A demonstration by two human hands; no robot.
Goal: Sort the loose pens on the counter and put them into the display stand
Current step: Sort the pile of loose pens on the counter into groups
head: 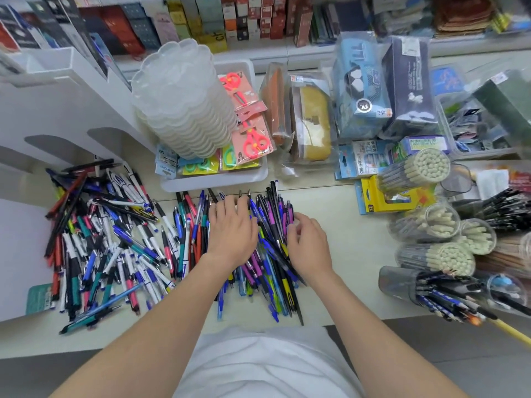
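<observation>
Stationery shop: shelves [258,18] of boxed stock, carded scissors [253,139] in tray [218,183], price-stickered pencil cases [359,90], pencil tubs [431,165], pens [115,239] heaped on counter [344,239].

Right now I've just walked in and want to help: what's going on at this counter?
A person is sorting. The left hand lies flat, fingers spread, on the lined-up pens, while the right hand curls its fingers round a few at that batch's right edge. A jumbled pile lies to the left, beside the white display stand.
</observation>
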